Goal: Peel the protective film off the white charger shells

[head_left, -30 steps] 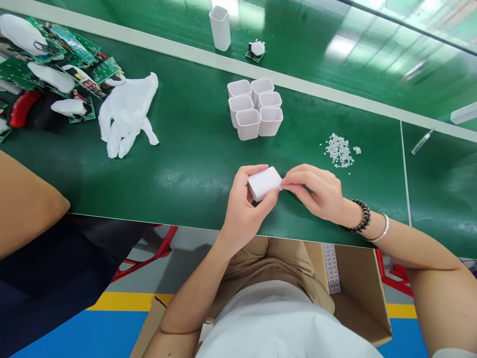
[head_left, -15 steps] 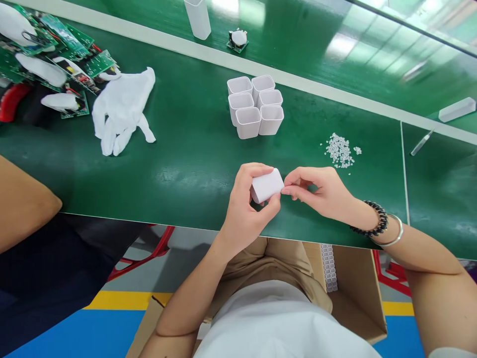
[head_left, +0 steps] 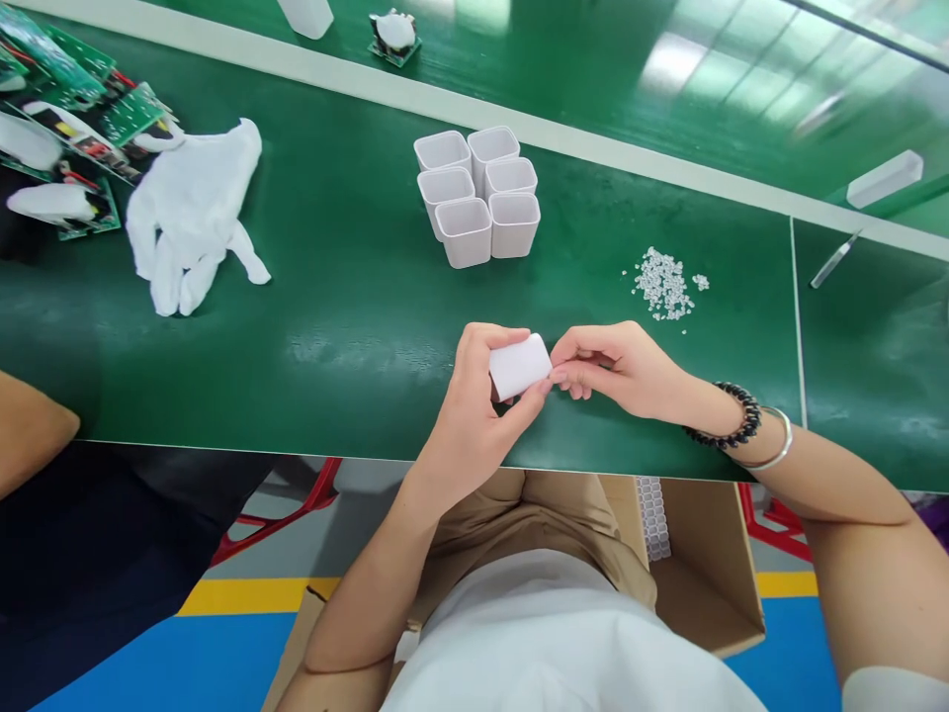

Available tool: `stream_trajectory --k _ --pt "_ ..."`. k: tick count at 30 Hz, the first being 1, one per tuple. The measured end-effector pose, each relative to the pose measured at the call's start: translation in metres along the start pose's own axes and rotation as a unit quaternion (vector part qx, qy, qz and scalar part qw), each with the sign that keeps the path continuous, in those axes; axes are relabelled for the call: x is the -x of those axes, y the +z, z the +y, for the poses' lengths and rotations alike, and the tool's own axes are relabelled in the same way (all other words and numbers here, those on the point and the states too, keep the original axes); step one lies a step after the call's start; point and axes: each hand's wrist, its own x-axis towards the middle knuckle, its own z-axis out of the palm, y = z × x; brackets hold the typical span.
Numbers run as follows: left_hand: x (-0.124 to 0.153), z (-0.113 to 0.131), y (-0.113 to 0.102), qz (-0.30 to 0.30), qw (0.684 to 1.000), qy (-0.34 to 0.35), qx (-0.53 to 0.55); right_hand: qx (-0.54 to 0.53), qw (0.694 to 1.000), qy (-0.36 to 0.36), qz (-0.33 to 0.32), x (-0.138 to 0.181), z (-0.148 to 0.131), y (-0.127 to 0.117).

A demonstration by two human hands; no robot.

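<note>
My left hand (head_left: 481, 396) is closed around a white plastic housing (head_left: 521, 366), tilted on its side above the green table near the front edge. At the housing's right end, the thumb and forefinger of my right hand (head_left: 612, 366) are pinched together. Whatever sits between those fingertips is too small or hidden to make out. Beyond my hands stands a cluster of several open white plastic housings (head_left: 467, 237) with their mouths up. A scattered pile of small clear pieces (head_left: 662, 285) lies past my right hand.
To the left lie a white glove (head_left: 194, 213) and a heap of green circuit boards (head_left: 137, 114). One small board (head_left: 395, 38) and a white housing (head_left: 306, 14) are at the back. Tweezers (head_left: 834, 262) lie far right. A person's arm (head_left: 34, 430) is at left; a cardboard box (head_left: 712, 554) stands below.
The view has shifted, so the things on the table appear further left. My left hand still holds the housing, and my right fingertips stay at its end.
</note>
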Motion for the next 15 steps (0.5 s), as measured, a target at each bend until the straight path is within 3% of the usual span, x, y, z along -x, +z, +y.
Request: stream_trajectory --k 3,10,15 --pt "0.0 -0.001 -0.001 0.003 1.0 0.007 -0.017 0.019 1.0 -0.012 -0.011 0.0 -0.003 -0.002" --pt "-0.001 0.001 0.001 0.022 0.997 0.051 -0.045 0.208 0.975 -0.081 0.016 0.004 -0.009 0.008" --pt "-0.002 0.0 0.004 0.031 0.994 0.075 -0.074 0.202 0.975 -0.084 0.025 0.006 -0.005 0.014"
